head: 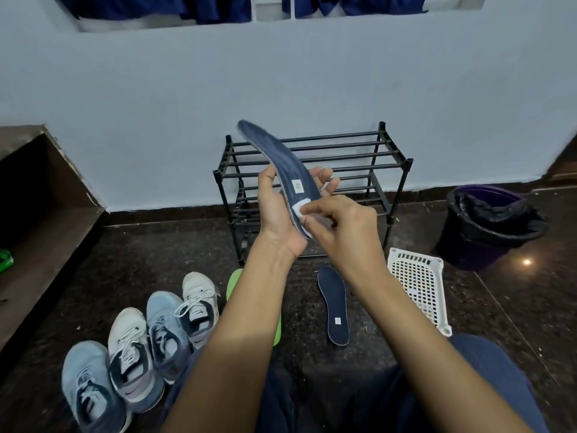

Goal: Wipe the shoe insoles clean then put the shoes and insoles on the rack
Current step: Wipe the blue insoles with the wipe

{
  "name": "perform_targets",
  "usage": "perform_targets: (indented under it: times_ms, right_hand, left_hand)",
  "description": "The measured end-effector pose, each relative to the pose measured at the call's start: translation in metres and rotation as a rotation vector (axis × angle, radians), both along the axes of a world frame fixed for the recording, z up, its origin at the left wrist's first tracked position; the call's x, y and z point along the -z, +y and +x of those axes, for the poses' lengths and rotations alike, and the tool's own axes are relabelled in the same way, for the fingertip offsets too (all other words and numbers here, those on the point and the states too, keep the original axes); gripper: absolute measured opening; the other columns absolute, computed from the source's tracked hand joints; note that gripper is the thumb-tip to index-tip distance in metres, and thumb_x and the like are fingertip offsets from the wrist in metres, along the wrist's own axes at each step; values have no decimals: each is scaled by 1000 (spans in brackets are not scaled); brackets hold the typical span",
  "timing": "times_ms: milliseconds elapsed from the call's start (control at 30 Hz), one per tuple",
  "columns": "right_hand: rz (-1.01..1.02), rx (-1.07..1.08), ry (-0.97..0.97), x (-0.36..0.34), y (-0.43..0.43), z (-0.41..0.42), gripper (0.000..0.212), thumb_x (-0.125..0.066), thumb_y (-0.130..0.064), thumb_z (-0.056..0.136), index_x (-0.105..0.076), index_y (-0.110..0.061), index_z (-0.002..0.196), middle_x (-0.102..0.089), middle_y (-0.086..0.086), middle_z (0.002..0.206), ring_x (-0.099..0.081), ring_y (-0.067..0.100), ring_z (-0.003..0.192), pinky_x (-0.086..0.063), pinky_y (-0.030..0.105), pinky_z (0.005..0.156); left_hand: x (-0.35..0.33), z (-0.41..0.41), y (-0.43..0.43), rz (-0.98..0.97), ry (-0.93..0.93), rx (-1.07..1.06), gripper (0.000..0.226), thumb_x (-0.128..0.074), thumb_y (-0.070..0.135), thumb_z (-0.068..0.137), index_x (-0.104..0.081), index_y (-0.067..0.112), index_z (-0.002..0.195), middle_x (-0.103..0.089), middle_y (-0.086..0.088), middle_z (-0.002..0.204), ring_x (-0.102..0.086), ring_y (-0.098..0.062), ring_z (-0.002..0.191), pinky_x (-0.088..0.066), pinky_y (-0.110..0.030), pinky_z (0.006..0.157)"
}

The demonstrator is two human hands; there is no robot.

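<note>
My left hand [274,210] holds a dark blue insole [282,165] by its heel end, with the toe pointing up and left in front of the black shoe rack [315,182]. Against the insole's heel my right hand [337,223] presses a small white wipe [300,210], pinched in the fingers. A second dark blue insole [334,307] lies flat on the floor below my hands. A green insole [234,284] shows partly under my left forearm. Several sneakers, blue and white [137,345], stand in a row at the lower left.
A white plastic basket [420,285] lies on the dark floor at the right. Behind it stands a purple bin with a black liner [487,226]. A brown step or ledge [40,198] runs along the left. The rack stands against a pale blue wall.
</note>
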State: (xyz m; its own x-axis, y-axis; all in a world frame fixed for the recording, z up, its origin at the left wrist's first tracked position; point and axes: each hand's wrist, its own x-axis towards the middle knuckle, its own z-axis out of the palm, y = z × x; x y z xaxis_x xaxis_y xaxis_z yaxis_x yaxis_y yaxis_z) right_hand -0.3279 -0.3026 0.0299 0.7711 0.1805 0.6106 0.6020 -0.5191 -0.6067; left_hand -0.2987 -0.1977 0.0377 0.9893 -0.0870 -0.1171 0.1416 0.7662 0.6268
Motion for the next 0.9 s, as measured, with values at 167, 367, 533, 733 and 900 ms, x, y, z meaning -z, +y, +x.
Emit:
perform_targets:
  times_ms: [167, 367, 533, 733, 900]
  right_hand:
    - [5, 46, -15, 2, 9, 2, 11, -72, -7, 75, -73, -7, 87, -71, 10, 84, -66, 27, 74, -55, 43, 70]
    - [-115, 6, 169, -2, 8, 1, 12, -71, -10, 79, -76, -13, 89, -73, 8, 82, -66, 18, 76, -48, 15, 75]
    - [-107, -16, 167, 2, 13, 0, 12, -71, -8, 77, -77, -12, 86, -72, 7, 79, -60, 12, 67, -39, 5, 63]
    - [-50, 104, -78, 11, 27, 14, 10, -64, -9, 75, -73, -7, 80, -64, 9, 75, -62, 28, 69, -50, 34, 65]
    - [-17, 22, 52, 12, 25, 10, 8, -71, -7, 78, -76, -10, 83, -70, 7, 76, -58, 10, 64, -44, 12, 67]
  left_hand:
    - [7, -4, -1, 59, -4, -11, 66, -33, 60, 97, -63, 1, 101, -68, -11, 93, -69, -23, 89, -52, -36, 92]
    - [3, 0, 7, -15, -1, 73, 62, -29, 60, 97, -62, 8, 94, -68, -4, 80, -70, -21, 81, -51, -34, 90]
    - [2, 5, 16, 41, -29, 101, 79, -22, 69, 94, -63, 3, 105, -71, -11, 90, -71, -23, 81, -57, -37, 81]
    - [7, 9, 9, 87, -77, 18, 76, -25, 66, 96, -65, 2, 98, -69, -9, 79, -71, -19, 75, -58, -29, 77]
    - [11, 11, 17, 29, -50, 18, 69, -30, 67, 95, -63, 6, 94, -61, -5, 73, -66, -18, 71, -57, -30, 74]
